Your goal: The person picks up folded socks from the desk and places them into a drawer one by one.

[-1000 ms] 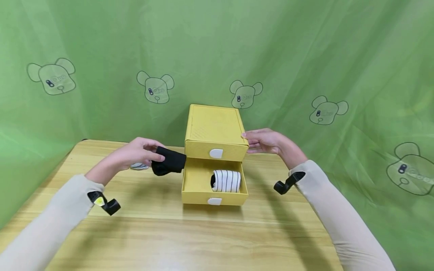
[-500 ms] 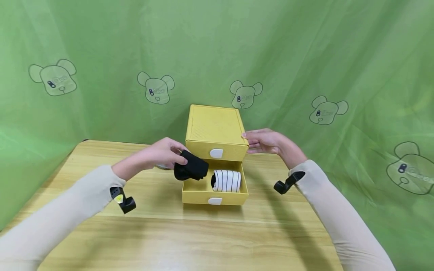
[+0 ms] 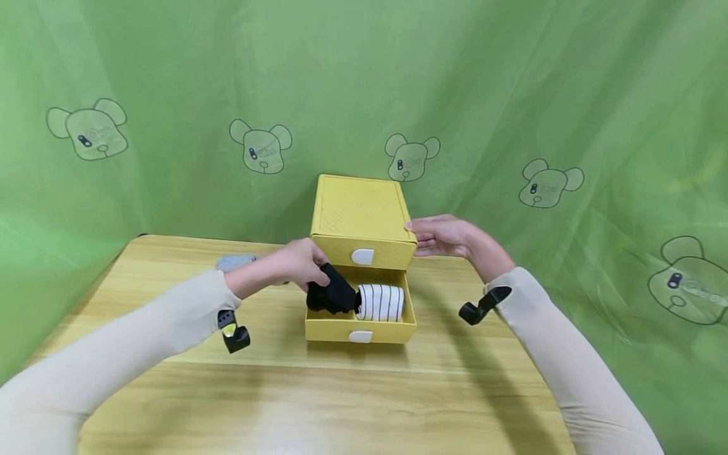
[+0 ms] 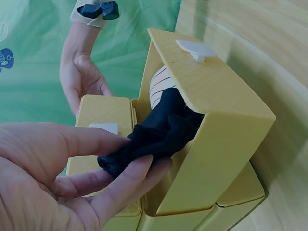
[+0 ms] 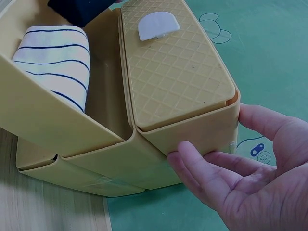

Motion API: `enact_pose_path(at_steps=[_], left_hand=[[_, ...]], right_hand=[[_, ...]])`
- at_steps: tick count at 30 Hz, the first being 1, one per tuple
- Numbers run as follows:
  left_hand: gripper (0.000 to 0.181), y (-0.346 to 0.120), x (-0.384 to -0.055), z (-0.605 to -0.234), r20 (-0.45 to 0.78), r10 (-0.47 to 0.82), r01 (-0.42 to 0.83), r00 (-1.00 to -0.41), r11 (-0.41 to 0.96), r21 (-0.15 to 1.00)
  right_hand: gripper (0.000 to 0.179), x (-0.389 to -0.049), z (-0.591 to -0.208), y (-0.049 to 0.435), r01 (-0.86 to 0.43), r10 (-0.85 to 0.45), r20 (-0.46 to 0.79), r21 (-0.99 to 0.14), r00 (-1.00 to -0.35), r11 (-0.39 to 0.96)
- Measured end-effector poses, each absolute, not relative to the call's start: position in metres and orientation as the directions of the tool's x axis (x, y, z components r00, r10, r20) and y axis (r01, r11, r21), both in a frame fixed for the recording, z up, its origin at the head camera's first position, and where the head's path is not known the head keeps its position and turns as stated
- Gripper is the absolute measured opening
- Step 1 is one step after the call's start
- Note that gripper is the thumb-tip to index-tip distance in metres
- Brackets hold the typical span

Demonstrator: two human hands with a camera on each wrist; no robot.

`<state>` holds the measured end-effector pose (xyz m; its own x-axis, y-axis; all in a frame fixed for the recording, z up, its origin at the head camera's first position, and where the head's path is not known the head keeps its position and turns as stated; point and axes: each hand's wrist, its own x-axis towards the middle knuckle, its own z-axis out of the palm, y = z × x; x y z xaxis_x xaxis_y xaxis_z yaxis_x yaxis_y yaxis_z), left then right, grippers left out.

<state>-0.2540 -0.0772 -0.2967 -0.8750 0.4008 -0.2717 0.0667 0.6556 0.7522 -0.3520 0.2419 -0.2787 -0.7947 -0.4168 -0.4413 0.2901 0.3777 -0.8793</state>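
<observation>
My left hand (image 3: 301,262) pinches a folded black sock (image 3: 334,294) between thumb and fingers, lowered into the left part of a pulled-out yellow drawer (image 3: 341,332). In the left wrist view, the black sock (image 4: 161,127) lies partly behind the drawer's front. Beside it in the drawer sits a rolled white cloth with black stripes (image 3: 381,302), probably another sock. My right hand (image 3: 446,235) rests against the right side of the yellow drawer box (image 3: 364,205); in the right wrist view its fingers (image 5: 197,166) touch the side wall, thumb at the top edge.
The drawer above, with a white pull tab (image 3: 363,256), is closed, and another tier (image 5: 36,156) shows below the pulled-out one. A grey folded cloth (image 3: 235,261) lies on the wooden table (image 3: 256,392) behind my left forearm. A green curtain (image 3: 188,76) hangs behind.
My left hand has carried the black sock rightward from beside the box and down into the drawer. The grey cloth has come into view behind that arm. My right hand has stayed put.
</observation>
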Motion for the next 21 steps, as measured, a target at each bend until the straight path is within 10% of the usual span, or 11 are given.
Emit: enact_pose_path(at_steps=[12,21], left_hand=[[0.019,-0.068,-0.262,-0.310,-0.297,0.399,0.047,-0.868,0.661,0.749],[0.019,-0.063,-0.263,-0.310,-0.184,0.473,0.310,-0.862,0.779,0.546]], right_hand=[[0.068,-0.352,-0.279,0.241,0.290,-0.418,-0.442,-0.879,-0.793,0.380],[0.067,-0.352,-0.278,0.241,0.290,-0.406,-0.443,-0.877,-0.799,0.384]])
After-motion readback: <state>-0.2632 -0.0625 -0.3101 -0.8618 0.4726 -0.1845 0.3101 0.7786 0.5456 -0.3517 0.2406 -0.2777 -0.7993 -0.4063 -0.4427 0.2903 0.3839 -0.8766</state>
